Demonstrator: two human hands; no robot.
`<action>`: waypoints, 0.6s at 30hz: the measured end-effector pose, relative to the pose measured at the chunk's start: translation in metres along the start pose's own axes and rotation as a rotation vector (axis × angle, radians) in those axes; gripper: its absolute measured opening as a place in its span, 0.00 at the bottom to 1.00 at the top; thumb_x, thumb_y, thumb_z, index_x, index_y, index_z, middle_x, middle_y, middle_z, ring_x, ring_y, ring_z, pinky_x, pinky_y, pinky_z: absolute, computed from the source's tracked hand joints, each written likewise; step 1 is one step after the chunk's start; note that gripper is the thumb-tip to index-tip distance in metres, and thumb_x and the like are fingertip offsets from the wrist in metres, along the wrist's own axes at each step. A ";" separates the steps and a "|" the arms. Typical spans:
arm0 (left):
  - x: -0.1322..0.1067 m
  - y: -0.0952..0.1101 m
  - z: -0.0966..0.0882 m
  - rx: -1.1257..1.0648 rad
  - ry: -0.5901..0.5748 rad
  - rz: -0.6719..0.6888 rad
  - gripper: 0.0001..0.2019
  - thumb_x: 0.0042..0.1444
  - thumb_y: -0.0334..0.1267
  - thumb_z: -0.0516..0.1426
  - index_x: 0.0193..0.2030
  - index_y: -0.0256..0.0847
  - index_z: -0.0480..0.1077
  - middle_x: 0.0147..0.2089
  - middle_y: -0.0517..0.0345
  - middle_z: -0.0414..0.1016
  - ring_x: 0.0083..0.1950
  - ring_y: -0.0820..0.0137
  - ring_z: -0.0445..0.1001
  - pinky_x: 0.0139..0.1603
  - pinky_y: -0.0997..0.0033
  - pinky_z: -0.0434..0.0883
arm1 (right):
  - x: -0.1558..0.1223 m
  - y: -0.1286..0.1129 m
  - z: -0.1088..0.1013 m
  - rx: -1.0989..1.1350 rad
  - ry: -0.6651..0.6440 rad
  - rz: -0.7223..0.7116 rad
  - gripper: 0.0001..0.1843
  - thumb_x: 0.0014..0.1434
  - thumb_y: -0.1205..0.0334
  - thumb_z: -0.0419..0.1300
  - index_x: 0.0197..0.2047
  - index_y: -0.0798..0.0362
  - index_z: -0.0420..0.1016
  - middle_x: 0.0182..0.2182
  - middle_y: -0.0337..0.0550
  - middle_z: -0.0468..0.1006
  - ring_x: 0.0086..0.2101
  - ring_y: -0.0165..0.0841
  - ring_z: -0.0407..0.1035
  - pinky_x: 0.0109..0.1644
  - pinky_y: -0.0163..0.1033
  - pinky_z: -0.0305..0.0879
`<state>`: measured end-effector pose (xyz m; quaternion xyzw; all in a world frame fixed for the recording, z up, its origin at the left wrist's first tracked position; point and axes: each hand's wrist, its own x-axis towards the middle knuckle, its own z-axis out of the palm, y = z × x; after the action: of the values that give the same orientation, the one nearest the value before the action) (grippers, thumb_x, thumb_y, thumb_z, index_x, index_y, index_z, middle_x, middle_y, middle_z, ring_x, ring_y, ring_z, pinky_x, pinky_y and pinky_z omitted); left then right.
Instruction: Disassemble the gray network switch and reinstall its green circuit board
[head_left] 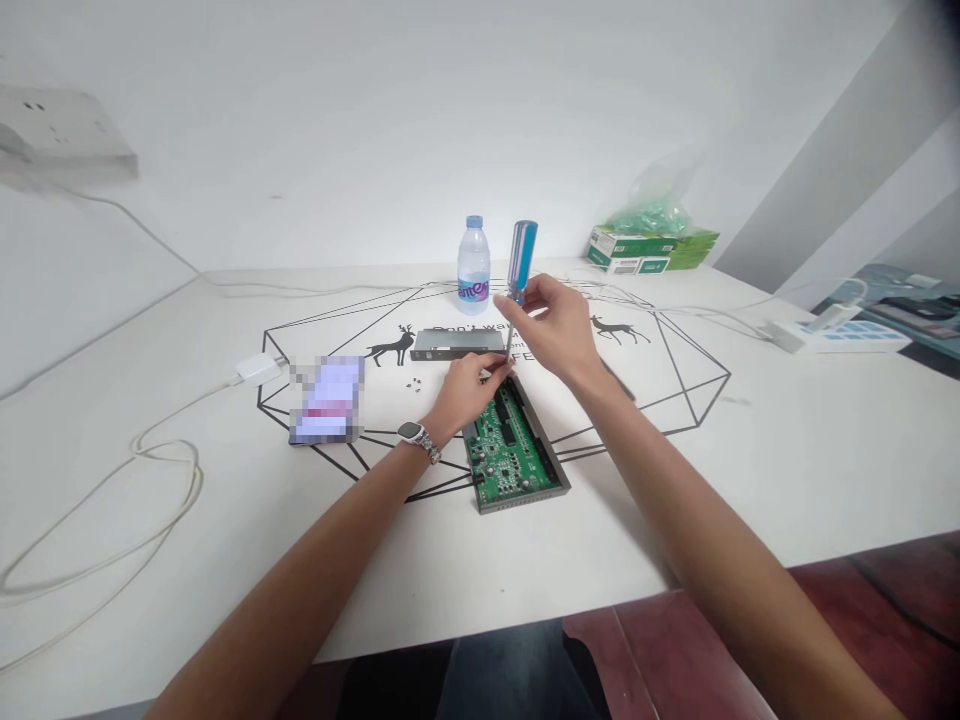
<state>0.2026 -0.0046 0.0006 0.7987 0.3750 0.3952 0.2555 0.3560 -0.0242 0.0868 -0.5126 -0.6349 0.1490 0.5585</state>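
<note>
Head view: near centre, the right hand (555, 328) pinches a screwdriver (523, 258); the left hand (466, 393) curls nearly closed at its tip, grip unclear. Below, an open case (525, 499) holds a circuit board (510, 466); above, a bottle (473, 262) contains clear liquid.

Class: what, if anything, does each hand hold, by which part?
Right hand: a screwdriver, by its handle's lower end. Left hand: near the screwdriver's shaft; whether it grips anything cannot be told.
</note>
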 end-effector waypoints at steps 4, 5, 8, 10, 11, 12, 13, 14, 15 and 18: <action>0.000 0.003 -0.002 -0.020 -0.022 0.004 0.13 0.70 0.43 0.56 0.44 0.44 0.82 0.45 0.56 0.86 0.48 0.60 0.81 0.50 0.61 0.74 | 0.007 0.002 -0.018 0.232 -0.400 0.036 0.19 0.66 0.45 0.61 0.48 0.50 0.81 0.47 0.48 0.84 0.47 0.40 0.76 0.50 0.48 0.71; -0.001 0.003 -0.003 -0.020 -0.031 0.001 0.13 0.70 0.43 0.56 0.44 0.44 0.82 0.46 0.57 0.86 0.48 0.60 0.81 0.50 0.61 0.74 | 0.008 0.002 -0.022 0.242 -0.439 0.033 0.20 0.66 0.44 0.61 0.48 0.50 0.82 0.47 0.48 0.84 0.48 0.40 0.76 0.52 0.48 0.71; -0.002 0.004 -0.004 -0.013 -0.051 -0.013 0.14 0.70 0.44 0.55 0.45 0.44 0.83 0.47 0.56 0.86 0.50 0.60 0.80 0.51 0.62 0.75 | 0.009 0.002 -0.025 0.179 -0.372 -0.016 0.20 0.63 0.44 0.65 0.43 0.53 0.84 0.42 0.48 0.85 0.45 0.40 0.76 0.51 0.47 0.70; -0.002 0.004 -0.003 0.001 -0.050 -0.016 0.15 0.70 0.44 0.55 0.46 0.44 0.83 0.47 0.56 0.86 0.49 0.60 0.80 0.51 0.63 0.75 | 0.007 0.002 -0.021 0.102 -0.261 -0.053 0.19 0.61 0.45 0.66 0.38 0.54 0.84 0.38 0.46 0.85 0.41 0.39 0.76 0.46 0.45 0.70; -0.002 0.004 -0.003 0.010 -0.046 -0.014 0.15 0.70 0.45 0.54 0.46 0.44 0.83 0.47 0.56 0.86 0.49 0.60 0.80 0.51 0.62 0.75 | 0.005 0.002 -0.018 0.064 -0.208 -0.071 0.18 0.61 0.45 0.66 0.37 0.53 0.84 0.36 0.45 0.85 0.39 0.38 0.75 0.44 0.44 0.69; -0.002 0.004 -0.003 0.021 -0.041 -0.012 0.16 0.71 0.45 0.54 0.45 0.44 0.83 0.47 0.56 0.86 0.49 0.60 0.80 0.52 0.62 0.75 | 0.004 0.003 -0.015 0.029 -0.158 -0.086 0.18 0.61 0.46 0.66 0.36 0.53 0.84 0.34 0.44 0.85 0.37 0.38 0.75 0.43 0.44 0.69; -0.002 0.004 -0.003 0.031 -0.037 -0.010 0.16 0.71 0.45 0.54 0.45 0.44 0.83 0.46 0.57 0.86 0.48 0.60 0.80 0.52 0.62 0.74 | 0.002 0.003 -0.012 -0.002 -0.108 -0.098 0.18 0.61 0.46 0.66 0.35 0.53 0.84 0.33 0.43 0.84 0.36 0.37 0.75 0.43 0.44 0.68; -0.002 0.004 -0.002 0.040 -0.034 -0.010 0.16 0.71 0.45 0.54 0.44 0.44 0.83 0.46 0.57 0.86 0.48 0.60 0.80 0.52 0.61 0.74 | 0.000 0.003 -0.009 -0.033 -0.062 -0.102 0.17 0.61 0.46 0.66 0.34 0.52 0.83 0.31 0.42 0.83 0.35 0.37 0.74 0.42 0.44 0.68; -0.001 0.004 -0.002 0.046 -0.032 -0.011 0.16 0.71 0.45 0.54 0.44 0.44 0.83 0.46 0.57 0.86 0.48 0.60 0.81 0.52 0.61 0.74 | -0.001 0.004 -0.006 -0.064 -0.019 -0.099 0.17 0.61 0.46 0.66 0.33 0.52 0.83 0.30 0.41 0.83 0.33 0.36 0.74 0.42 0.44 0.67; -0.001 0.004 -0.001 0.060 -0.035 -0.020 0.16 0.71 0.46 0.54 0.45 0.44 0.83 0.45 0.56 0.86 0.47 0.60 0.80 0.51 0.60 0.75 | -0.004 0.004 -0.001 -0.134 0.076 -0.074 0.18 0.60 0.45 0.66 0.30 0.51 0.81 0.26 0.40 0.80 0.30 0.35 0.71 0.40 0.44 0.65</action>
<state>0.2029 -0.0079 0.0035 0.8090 0.3899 0.3674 0.2418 0.3585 -0.0259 0.0820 -0.5300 -0.6405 0.0661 0.5518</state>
